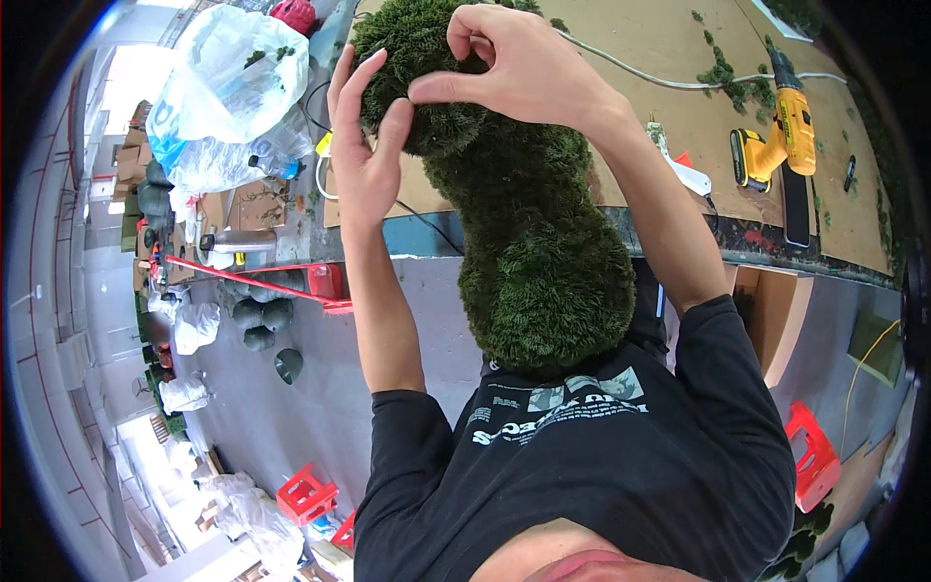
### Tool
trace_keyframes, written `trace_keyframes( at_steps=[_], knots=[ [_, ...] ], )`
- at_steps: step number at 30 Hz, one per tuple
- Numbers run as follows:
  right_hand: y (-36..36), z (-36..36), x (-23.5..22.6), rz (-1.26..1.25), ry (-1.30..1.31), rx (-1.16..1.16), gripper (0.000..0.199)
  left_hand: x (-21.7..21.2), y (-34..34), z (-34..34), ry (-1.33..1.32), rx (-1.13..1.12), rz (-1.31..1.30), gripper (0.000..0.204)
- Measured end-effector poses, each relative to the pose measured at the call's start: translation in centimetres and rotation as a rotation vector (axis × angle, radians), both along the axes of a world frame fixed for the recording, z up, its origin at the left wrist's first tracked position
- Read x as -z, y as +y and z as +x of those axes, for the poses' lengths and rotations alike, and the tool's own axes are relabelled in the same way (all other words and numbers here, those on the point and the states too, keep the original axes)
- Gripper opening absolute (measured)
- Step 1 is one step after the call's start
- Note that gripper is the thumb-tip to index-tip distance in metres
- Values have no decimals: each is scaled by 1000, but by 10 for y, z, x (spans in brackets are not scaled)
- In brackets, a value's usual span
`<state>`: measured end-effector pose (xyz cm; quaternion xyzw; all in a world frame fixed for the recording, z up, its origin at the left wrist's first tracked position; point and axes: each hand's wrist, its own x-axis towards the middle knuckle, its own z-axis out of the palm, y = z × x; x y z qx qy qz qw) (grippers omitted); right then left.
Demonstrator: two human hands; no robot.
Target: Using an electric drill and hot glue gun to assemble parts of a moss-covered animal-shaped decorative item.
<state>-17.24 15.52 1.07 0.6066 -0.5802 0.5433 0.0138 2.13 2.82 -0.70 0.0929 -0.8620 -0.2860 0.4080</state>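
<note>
A long, lumpy topiary covered in dense dark green artificial foliage stretches from my chest to the table's edge, with a rounded mass at each end. Both my hands are at its far rounded end. My left hand lies against the left side of that mass, fingers stretched up and thumb apart. From the right, my right hand reaches over the top; its thumb extends toward my left thumb and its other fingers bend into the foliage. A gap shows between its thumb and index finger. I see no tool in either hand.
On the cardboard-covered table lie a yellow cordless drill, a dark phone, a white cable and green scraps. Plastic bags and a metal bottle are at left. Red stools stand on the floor.
</note>
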Motion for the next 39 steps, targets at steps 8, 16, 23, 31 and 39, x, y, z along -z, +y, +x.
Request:
trace_keyframes(
  at_steps=[8, 16, 23, 31, 39],
  knots=[
    [-6, -10, 8, 100, -160, -65, 36, 7, 1, -6, 67, -31, -26, 49],
    [-12, -7, 26, -58, -196, -118, 26, 17, 5, -6, 117, -59, -129, 21],
    [-20, -4, 25, -393, 40, -185, 8, 24, 6, -9, 194, -86, -181, 13],
    [3, 6, 10, -160, 117, -170, 20, 28, 13, -12, 223, -156, -108, 15],
    [-7, -5, 7, 3, -8, -167, 20, 29, 18, -14, 224, -183, -77, 9]
  ],
)
